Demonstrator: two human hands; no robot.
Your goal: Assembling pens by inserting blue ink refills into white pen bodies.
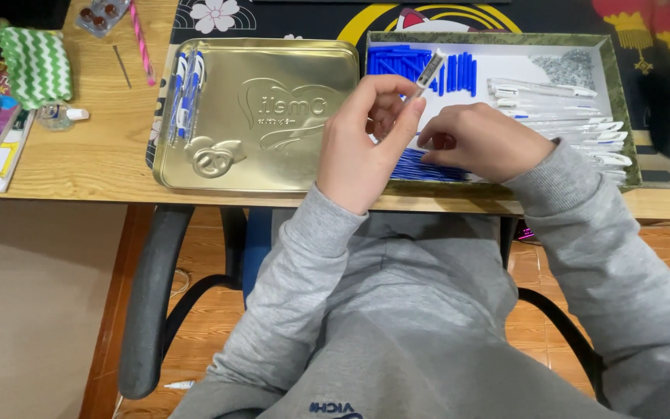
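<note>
Head view: left hand (362,143) pinching pen barrel (429,71), right hand (478,140) curled over blue refills (420,167), risking scattering them.

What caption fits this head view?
Left hand holds a clear pen barrel; right hand reaches blue refills in tray.

Wooden desk (102,155) above orange-brown plank floor (211,310) (black armchair (149,310) between), evenly lit

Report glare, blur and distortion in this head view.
Head view: soft glare sheens the gold tin lid; the left hand holding a clear pen barrel is sharp; the right hand is slightly soft; table edge bows from wide-angle distortion.
</note>
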